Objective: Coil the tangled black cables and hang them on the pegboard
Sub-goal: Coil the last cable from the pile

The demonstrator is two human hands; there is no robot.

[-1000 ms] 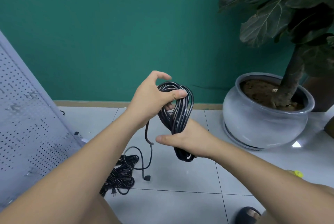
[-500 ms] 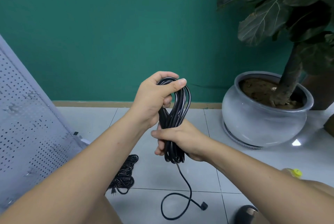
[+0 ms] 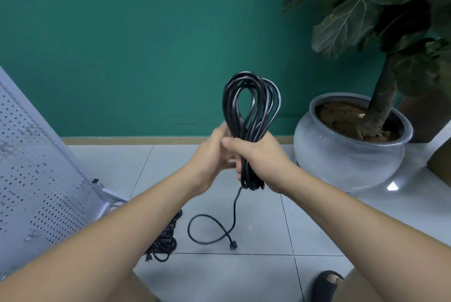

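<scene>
1. Black coiled cable (image 3: 251,106) stands upright in front of me, held over the tiled floor (image 3: 256,275). Its loops rise above the person's hands against the green wall (image 3: 136,40).
2. The right hand (image 3: 262,161) is wrapped firmly round the coil's narrow waist, with the thumb lying across the front. Its forearm reaches in from the lower right.
3. The left hand (image 3: 211,155) meets it from the other side, touching the same bundle. It is blurred, so I cannot tell whether its fingers curl round the cable or lie flat.
4. One loose tail (image 3: 234,209) drops from the coil's bottom and loops on the floor, ending in one plug (image 3: 233,245).
5. By my count there are two hands and two cable bundles. One bundle is held, and a second bundle (image 3: 166,240) lies on the floor near the foot of the pegboard (image 3: 36,167).
6. There is one pegboard at the left, and one grey pot (image 3: 349,160) holding one plant (image 3: 346,23) at the right.
</scene>
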